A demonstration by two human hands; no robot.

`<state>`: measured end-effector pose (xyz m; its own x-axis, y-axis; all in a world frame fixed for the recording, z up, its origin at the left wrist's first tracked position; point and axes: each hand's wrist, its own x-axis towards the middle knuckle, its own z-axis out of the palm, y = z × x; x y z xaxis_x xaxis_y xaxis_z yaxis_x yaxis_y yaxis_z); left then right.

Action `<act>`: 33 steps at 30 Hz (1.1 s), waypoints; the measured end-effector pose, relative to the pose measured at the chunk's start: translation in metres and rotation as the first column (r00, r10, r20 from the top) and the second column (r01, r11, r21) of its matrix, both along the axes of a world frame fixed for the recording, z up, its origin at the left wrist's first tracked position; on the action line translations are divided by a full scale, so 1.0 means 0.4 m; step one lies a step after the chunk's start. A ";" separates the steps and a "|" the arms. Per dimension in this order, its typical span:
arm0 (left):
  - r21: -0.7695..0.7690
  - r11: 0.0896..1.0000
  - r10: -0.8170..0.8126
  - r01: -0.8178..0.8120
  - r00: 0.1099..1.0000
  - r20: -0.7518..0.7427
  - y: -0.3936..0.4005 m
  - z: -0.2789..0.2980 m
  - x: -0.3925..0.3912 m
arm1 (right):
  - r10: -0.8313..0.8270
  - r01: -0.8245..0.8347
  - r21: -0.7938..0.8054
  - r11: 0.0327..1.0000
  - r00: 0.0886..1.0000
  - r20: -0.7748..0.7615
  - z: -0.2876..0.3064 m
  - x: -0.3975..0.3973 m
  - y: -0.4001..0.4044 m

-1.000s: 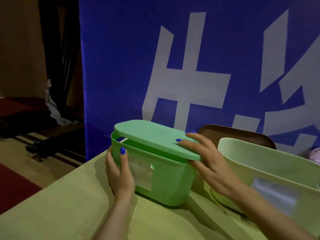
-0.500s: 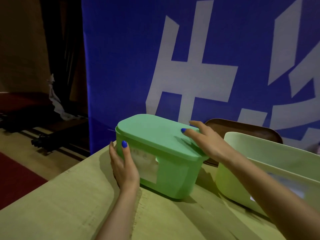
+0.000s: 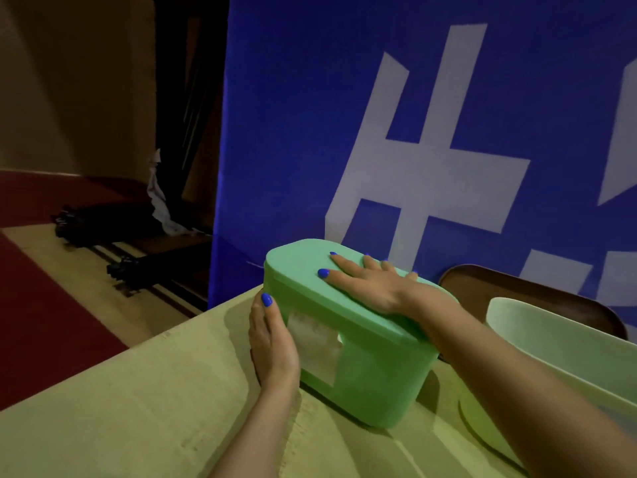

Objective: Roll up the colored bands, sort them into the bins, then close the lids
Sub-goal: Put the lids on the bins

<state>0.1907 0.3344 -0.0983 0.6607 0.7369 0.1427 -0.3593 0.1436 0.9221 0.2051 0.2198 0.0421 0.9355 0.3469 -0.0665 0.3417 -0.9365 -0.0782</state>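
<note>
A green bin (image 3: 375,384) stands near the far left corner of the table, with a pale label on its front wall. Its green lid (image 3: 296,262) lies flat across the rim. My right hand (image 3: 370,284) presses down on the lid with straight, spread fingers. Against the bin's left front wall rests my left hand (image 3: 272,343), thumb pointing up. A pale green bin (image 3: 551,334) without a lid stands to the right. No colored bands are visible.
A brown tray (image 3: 489,288) lies behind the bins against the blue banner (image 3: 310,132). The table's left edge (image 3: 138,350) drops to a floor with a red carpet. Dark equipment lies on the floor at the left.
The lid went from tilted above the green bin to lying flat on its rim. My right hand moved from the lid's right end onto its top. My left hand stayed on the bin's side.
</note>
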 end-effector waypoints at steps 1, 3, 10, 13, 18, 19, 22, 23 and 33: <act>-0.009 1.000 0.004 -0.004 1.000 0.009 0.000 -0.001 0.002 | 0.013 -0.013 0.002 1.000 1.000 0.000 -0.002 0.004 0.024; -0.010 1.000 0.011 -0.011 0.999 0.030 0.003 -0.004 0.006 | 0.035 -0.035 -0.005 0.999 0.999 -0.011 -0.009 0.014 0.074; 0.009 1.000 0.001 -0.002 0.999 0.044 0.006 -0.010 0.008 | 0.046 -0.045 0.027 0.999 0.999 -0.017 -0.017 0.038 0.139; -0.003 1.000 -0.006 0.006 0.999 0.052 0.007 -0.011 0.006 | 0.053 -0.054 0.064 0.996 0.998 0.014 -0.023 0.043 0.139; 0.004 1.000 0.003 -0.003 1.000 0.028 0.009 -0.003 0.000 | 0.054 -0.082 0.218 0.973 0.990 0.131 -0.012 0.052 0.093; 0.009 1.000 0.000 0.000 1.000 0.018 0.009 -0.006 0.000 | 0.026 -0.059 0.222 0.973 0.989 0.147 -0.005 0.063 0.062; 0.032 0.999 -0.012 0.012 1.000 -0.002 0.013 -0.014 0.002 | -0.121 0.088 0.170 0.982 0.974 0.192 0.017 0.112 -0.078; 0.045 0.999 -0.008 0.008 1.000 -0.002 0.013 -0.015 0.004 | -0.182 0.151 0.157 0.976 0.962 0.203 0.026 0.127 -0.135; 0.009 0.999 -0.033 0.033 0.999 -0.007 0.006 -0.009 -0.004 | -0.374 0.412 -0.022 0.911 0.846 0.380 0.047 0.145 -0.489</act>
